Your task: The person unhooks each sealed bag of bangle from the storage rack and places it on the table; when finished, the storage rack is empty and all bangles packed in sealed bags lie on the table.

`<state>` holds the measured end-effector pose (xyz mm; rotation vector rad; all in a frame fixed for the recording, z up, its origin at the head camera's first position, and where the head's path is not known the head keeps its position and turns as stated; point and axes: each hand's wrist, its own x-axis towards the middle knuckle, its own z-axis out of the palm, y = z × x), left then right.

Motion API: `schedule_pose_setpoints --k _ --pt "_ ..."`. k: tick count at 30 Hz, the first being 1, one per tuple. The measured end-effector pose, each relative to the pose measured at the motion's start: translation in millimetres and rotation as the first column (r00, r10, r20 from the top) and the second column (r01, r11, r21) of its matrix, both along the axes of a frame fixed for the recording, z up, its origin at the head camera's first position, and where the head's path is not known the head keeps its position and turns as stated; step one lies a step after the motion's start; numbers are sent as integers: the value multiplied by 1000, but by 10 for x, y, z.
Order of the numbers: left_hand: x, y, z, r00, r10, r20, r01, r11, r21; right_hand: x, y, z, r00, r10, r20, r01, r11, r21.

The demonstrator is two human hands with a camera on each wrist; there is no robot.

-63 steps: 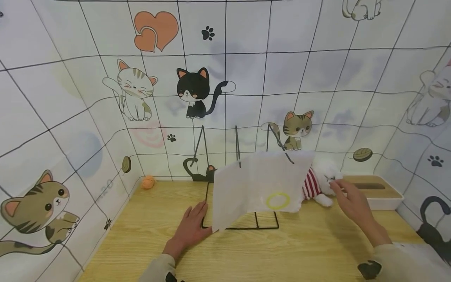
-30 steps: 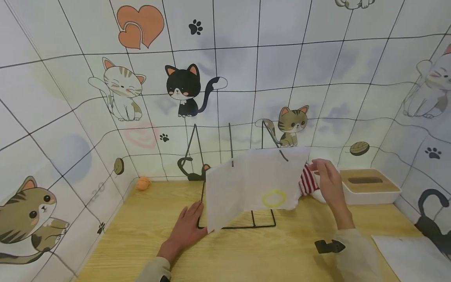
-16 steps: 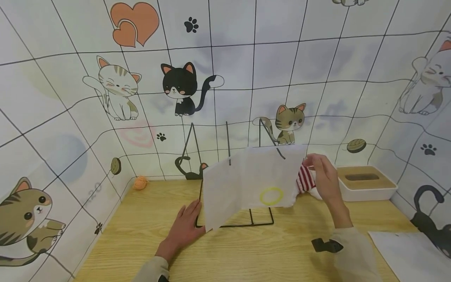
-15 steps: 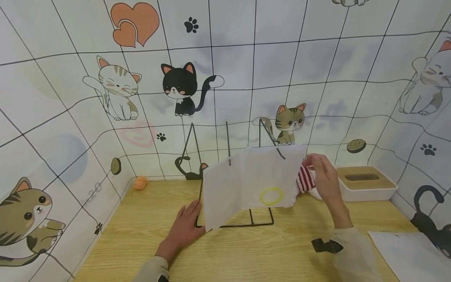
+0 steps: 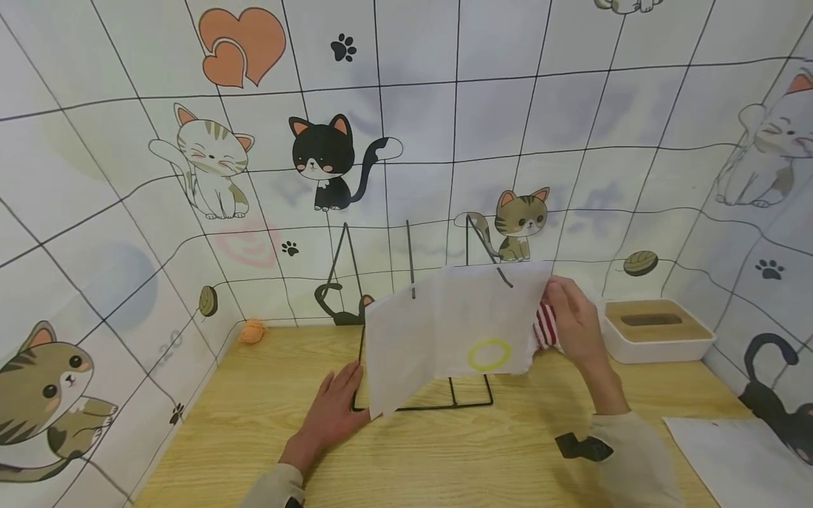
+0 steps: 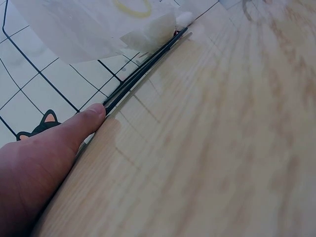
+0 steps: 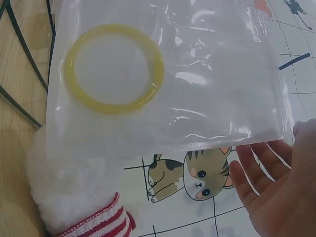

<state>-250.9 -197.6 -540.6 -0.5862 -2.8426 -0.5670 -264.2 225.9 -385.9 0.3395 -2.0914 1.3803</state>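
Note:
A translucent plastic bag (image 5: 457, 317) with a yellow ring (image 7: 113, 106) showing on it hangs folded over a black wire rack (image 5: 444, 407) in the head view. My left hand (image 5: 333, 406) lies with straight fingers at the rack's left front corner, and its thumb (image 6: 94, 116) touches the base wire. At the bag's upper right corner, my right hand (image 5: 574, 317) pinches the edge, with its fingertips partly hidden behind the plastic. A white fluffy plush toy (image 7: 64, 182) in a red-striped shirt sits behind the bag, mostly covered in the head view.
A white box with a wooden slotted lid (image 5: 660, 331) stands at the back right. White paper (image 5: 737, 451) lies at the right front. An orange ball (image 5: 252, 331) is in the back left corner. Cat-printed cloth (image 5: 425, 120) walls the table.
My right hand has left the plush toy's head and moved left to the bag's corner, where it now takes hold. My left hand stays at the rack.

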Motion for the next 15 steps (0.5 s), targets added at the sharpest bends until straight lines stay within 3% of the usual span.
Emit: schedule_pose_setpoints --k 15 --pt "7 -2 -9 1000 16 26 -17 1000 2 52 -106 54 1000 -24 8 24 997 -71"
